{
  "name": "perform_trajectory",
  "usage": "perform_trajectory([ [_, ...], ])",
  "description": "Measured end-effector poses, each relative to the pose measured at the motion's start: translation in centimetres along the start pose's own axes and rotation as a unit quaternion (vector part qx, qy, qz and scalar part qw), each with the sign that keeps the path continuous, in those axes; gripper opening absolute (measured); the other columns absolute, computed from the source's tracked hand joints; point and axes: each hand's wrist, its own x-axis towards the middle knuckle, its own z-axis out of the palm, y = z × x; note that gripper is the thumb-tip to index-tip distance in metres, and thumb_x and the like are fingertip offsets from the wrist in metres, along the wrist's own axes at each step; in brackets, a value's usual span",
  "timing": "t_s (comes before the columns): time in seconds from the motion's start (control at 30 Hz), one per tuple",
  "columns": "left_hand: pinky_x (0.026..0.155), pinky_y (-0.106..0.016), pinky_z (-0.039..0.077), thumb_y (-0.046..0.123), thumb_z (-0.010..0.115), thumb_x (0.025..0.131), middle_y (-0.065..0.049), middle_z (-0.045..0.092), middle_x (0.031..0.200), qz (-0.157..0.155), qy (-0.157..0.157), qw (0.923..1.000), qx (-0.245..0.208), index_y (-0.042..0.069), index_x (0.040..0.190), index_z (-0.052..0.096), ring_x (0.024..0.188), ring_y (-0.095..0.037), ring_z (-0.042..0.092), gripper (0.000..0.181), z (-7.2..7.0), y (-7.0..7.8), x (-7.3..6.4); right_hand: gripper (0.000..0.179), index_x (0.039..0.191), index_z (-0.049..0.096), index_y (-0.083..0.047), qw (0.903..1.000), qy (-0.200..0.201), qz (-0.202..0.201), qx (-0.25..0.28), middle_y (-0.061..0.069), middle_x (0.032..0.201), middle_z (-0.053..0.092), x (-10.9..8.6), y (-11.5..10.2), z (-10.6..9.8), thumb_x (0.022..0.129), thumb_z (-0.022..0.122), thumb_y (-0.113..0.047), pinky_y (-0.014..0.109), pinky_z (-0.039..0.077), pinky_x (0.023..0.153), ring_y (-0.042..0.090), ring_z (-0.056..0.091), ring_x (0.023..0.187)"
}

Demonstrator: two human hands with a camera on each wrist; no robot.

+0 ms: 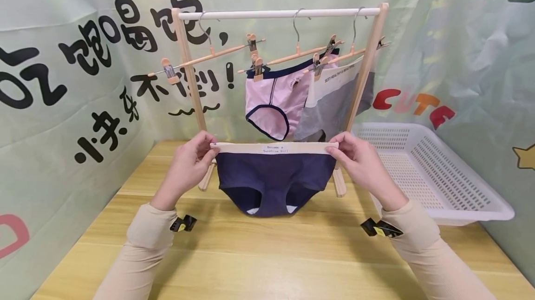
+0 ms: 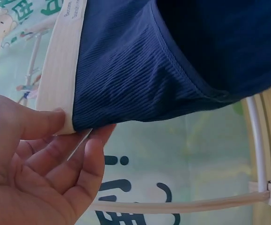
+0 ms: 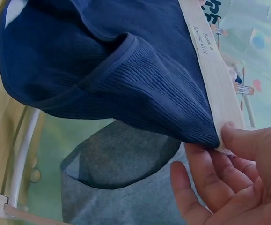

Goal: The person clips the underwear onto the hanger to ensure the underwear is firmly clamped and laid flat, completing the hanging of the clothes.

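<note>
A pair of navy ribbed underpants [image 1: 273, 174] with a cream printed waistband [image 1: 238, 148] is stretched flat between both hands, above the table in front of the rack. My left hand [image 1: 190, 163] pinches the left end of the waistband between thumb and fingers. At the opposite end, my right hand [image 1: 361, 163] pinches the other corner the same way. The left wrist view shows the thumb on the band of the navy underpants [image 2: 126, 79], fingers behind it. In the right wrist view the leg opening of the underpants [image 3: 140, 89] faces the camera.
A small rack [image 1: 276, 14] carries three clip hangers. The left hanger [image 1: 213, 54] has bare clips; pink underpants [image 1: 277, 91] and grey-and-white underpants [image 1: 334, 95] hang from the others. A white perforated basket [image 1: 455, 216] stands at the right on the wooden table [image 1: 267, 258].
</note>
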Motion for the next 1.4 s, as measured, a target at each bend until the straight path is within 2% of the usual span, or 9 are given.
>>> perform_trajectory([
  [0.27,0.069,-0.014,0.051,0.001,0.066,0.104,-0.017,0.076,0.098,0.029,0.010,0.9955,-0.089,-0.001,0.113,0.062,0.078,-0.012,0.068,0.010,-0.1,1.2,0.2,0.013,0.113,0.071,-0.001,0.9994,0.015,0.012,0.027,0.002,0.084,0.074,-0.6,-1.0,-1.6,0.102,0.073,-0.009,0.015,0.046,0.064,0.002,0.061,0.068],
  [0.5,0.072,-0.013,0.054,0.004,0.065,0.106,-0.024,0.074,0.103,-0.031,0.030,0.9903,-0.132,-0.003,0.119,0.064,0.083,-0.006,0.068,0.015,0.9,0.1,0.6,0.018,0.116,0.071,0.001,0.9944,-0.045,0.059,0.075,0.007,0.094,0.077,0.4,-0.4,-0.7,0.106,0.069,-0.014,0.018,0.053,0.072,0.003,0.069,0.079],
  [0.63,0.078,-0.016,0.057,0.003,0.063,0.107,-0.027,0.074,0.113,-0.074,-0.014,0.9900,-0.120,-0.004,0.120,0.065,0.098,-0.023,0.073,0.015,3.5,-3.1,0.9,0.017,0.115,0.071,0.004,0.9957,-0.069,0.061,0.008,0.019,0.098,0.078,0.3,2.4,2.5,0.106,0.068,-0.010,0.029,0.059,0.077,0.021,0.076,0.085],
  [0.77,0.087,-0.040,0.064,0.003,0.066,0.105,-0.027,0.073,0.122,-0.099,-0.058,0.9911,-0.067,-0.003,0.122,0.063,0.107,-0.041,0.076,0.019,5.2,-6.2,0.2,0.033,0.133,0.064,0.006,0.9881,-0.120,0.087,-0.040,0.028,0.122,0.075,0.1,4.8,6.0,0.107,0.065,-0.015,0.051,0.062,0.095,0.043,0.076,0.111],
  [0.93,0.090,-0.051,0.063,0.009,0.075,0.099,-0.022,0.077,0.120,-0.026,-0.142,0.9895,-0.005,0.000,0.120,0.068,0.111,-0.038,0.077,0.024,6.2,-5.7,-0.3,0.040,0.134,0.065,0.008,0.9782,-0.175,0.051,-0.099,0.029,0.130,0.072,-1.5,4.7,7.6,0.106,0.070,-0.021,0.057,0.057,0.103,0.046,0.071,0.119],
  [1.0,0.097,-0.052,0.061,0.016,0.079,0.098,-0.020,0.076,0.125,0.018,-0.206,0.9781,0.019,0.001,0.125,0.069,0.117,-0.037,0.074,0.033,6.5,-4.8,-0.5,0.042,0.132,0.068,0.006,0.9695,-0.207,0.021,-0.130,0.027,0.129,0.073,-2.5,4.0,7.9,0.104,0.073,-0.025,0.057,0.056,0.104,0.044,0.071,0.120],
  [1.13,0.118,-0.059,0.046,0.032,0.086,0.092,-0.025,0.061,0.151,0.054,-0.342,0.9352,0.074,0.000,0.147,0.058,0.141,-0.044,0.058,0.069,7.1,-4.0,-1.5,0.069,0.146,0.059,0.006,0.9369,-0.309,0.034,-0.161,0.032,0.149,0.059,-3.7,2.8,8.4,0.099,0.077,-0.041,0.059,0.048,0.115,0.048,0.058,0.139],
  [1.23,0.125,-0.063,0.037,0.039,0.090,0.087,-0.032,0.041,0.166,0.018,-0.414,0.9045,0.101,0.002,0.157,0.049,0.154,-0.051,0.040,0.090,7.6,-4.0,-2.4,0.086,0.155,0.050,0.005,0.9137,-0.365,0.068,-0.166,0.039,0.162,0.041,-4.4,2.6,8.5,0.095,0.081,-0.047,0.062,0.042,0.120,0.053,0.045,0.150],
  [1.4,0.129,-0.064,0.028,0.042,0.091,0.085,-0.030,0.018,0.176,-0.042,-0.467,0.8749,0.120,0.008,0.166,0.038,0.163,-0.053,0.018,0.103,8.3,-4.1,-3.3,0.098,0.162,0.040,0.002,0.8940,-0.409,0.088,-0.160,0.040,0.169,0.026,-4.7,3.3,7.8,0.091,0.085,-0.048,0.063,0.040,0.121,0.054,0.034,0.156],
])
